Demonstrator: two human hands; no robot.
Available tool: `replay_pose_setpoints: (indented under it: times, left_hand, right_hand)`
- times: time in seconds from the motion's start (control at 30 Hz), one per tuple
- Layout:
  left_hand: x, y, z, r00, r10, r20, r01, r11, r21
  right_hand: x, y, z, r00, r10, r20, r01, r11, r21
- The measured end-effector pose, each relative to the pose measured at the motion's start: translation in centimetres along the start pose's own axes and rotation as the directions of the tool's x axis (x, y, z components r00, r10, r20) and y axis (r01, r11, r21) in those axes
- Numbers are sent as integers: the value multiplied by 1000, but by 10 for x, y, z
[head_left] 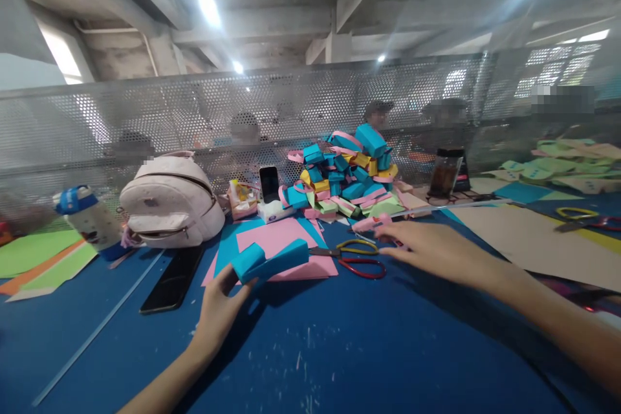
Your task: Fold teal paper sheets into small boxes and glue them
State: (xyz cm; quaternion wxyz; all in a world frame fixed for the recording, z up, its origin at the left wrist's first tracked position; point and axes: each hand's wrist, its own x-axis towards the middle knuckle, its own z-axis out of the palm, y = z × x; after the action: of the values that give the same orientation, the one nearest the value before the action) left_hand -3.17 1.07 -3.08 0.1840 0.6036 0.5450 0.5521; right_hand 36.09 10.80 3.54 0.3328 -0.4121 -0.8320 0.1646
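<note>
One folded blue paper piece (284, 261) is pinched at its boxy end in the left hand (220, 304), over the surface (330, 349); it looks light and crushable, best held by its creases. Whether the right hand (427, 246), at the pink glue gun (370, 223), grips it, I can't tell.

The folded paper (286, 260) in my left hand (220, 310) is bright blue. My table (339, 349) is deep blue, flecked white towards the near edge. My scissors (338, 252) have one yellow handle and one red; the glue gun (372, 222) is pink. Towards the far edge, the paper pile (345, 176) mixes blue, pink, yellow and pale green, and the backpack (167, 200) is pinkish white. The partition (194, 116) is grey, dotted with holes.
</note>
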Motion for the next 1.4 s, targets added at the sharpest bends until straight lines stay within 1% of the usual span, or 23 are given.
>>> replay_pose_setpoints:
  times: [0.03, 0.07, 0.1, 0.17, 0.2, 0.27, 0.37, 0.5, 0.6, 0.73, 0.9, 1.07, 1.2, 1.3, 1.4]
  left_hand:
    - [0, 0, 0, 1000, 0, 4, 0, 1000, 3]
    - [-1, 0, 1, 1000, 2, 9, -2, 1000, 7]
    - [-1, 0, 1, 1000, 5, 15, -5, 1000, 9]
    - [-2, 1, 1, 999, 18, 33, -18, 1000, 11]
    - [-3, 1, 2, 999, 27, 42, -27, 1000, 9]
    - [-4, 2, 2, 997, 51, 65, -52, 999, 7]
    - [-5, 4, 2, 991, 83, 109, -85, 996, 9]
    - [-7, 4, 2, 984, 87, 156, -92, 995, 29]
    - [-8, 2, 3, 980, 86, 177, -94, 995, 36]
    - [-9, -2, 5, 980, 78, 181, -88, 995, 46]
    - [-10, -2, 6, 978, 75, 193, -89, 994, 67]
    - [-9, -4, 6, 970, 90, 226, -112, 990, 84]
    - [-10, -4, 6, 968, 116, 222, -140, 986, 92]
    - [-13, 3, 7, 969, 155, 191, -169, 984, 57]
    - [-18, 12, 6, 956, 238, 171, -252, 965, 68]
  right_hand:
    - [-1, -22, 4, 988, -84, 129, 91, 994, -54]
    - [-1, -44, 10, 957, -178, 231, 199, 977, -72]
    - [0, -62, 17, 930, -266, 255, 294, 953, -77]
    - [6, -90, 35, 881, -421, 217, 453, 882, -129]
    - [10, -98, 45, 860, -478, 176, 505, 847, -167]
    - [20, -106, 64, 823, -552, 136, 569, 798, -198]
    - [33, -107, 87, 802, -590, 95, 597, 783, -174]
    - [41, -105, 98, 794, -606, 44, 607, 789, -91]
    - [40, -104, 98, 782, -623, 14, 623, 780, -67]
    - [39, -101, 99, 765, -644, 12, 643, 761, -84]
    - [40, -98, 100, 766, -643, 14, 642, 763, -77]
    - [40, -99, 98, 754, -657, -2, 656, 753, -56]
    - [39, -99, 98, 746, -666, -15, 664, 745, -58]
    - [39, -99, 98, 743, -670, -14, 668, 742, -66]
    - [37, -101, 97, 741, -671, -2, 670, 741, -50]
